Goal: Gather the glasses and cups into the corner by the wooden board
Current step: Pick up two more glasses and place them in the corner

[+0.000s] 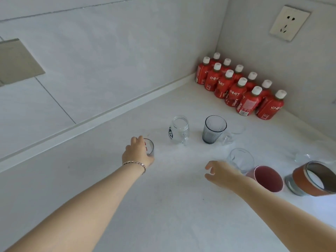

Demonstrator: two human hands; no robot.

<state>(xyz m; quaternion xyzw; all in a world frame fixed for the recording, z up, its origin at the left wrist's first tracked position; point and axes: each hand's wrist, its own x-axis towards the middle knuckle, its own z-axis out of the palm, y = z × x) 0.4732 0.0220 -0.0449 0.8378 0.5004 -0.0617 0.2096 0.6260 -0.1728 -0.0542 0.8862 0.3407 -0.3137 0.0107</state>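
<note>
My left hand (137, 153) wraps a small clear glass with red marks (150, 147) that stands on the white counter (163, 206). My right hand (221, 172) hovers open, fingers apart, just left of a clear glass (242, 159) and touching nothing. A clear handled jar mug with a dark logo (179, 129) and a ribbed grey glass (213, 129) stand upright in the middle. A clear handled mug (230, 136) sits right behind the grey glass. A pink cup (267, 178) and an orange-banded cup (312, 178) stand at the right. No wooden board is in view.
Several red juice bottles with white caps (240, 88) fill the far right corner against the wall. More clear glassware (303, 156) lies at the right edge. A wall socket (290, 25) sits above. A raised ledge (91, 120) runs along the back wall.
</note>
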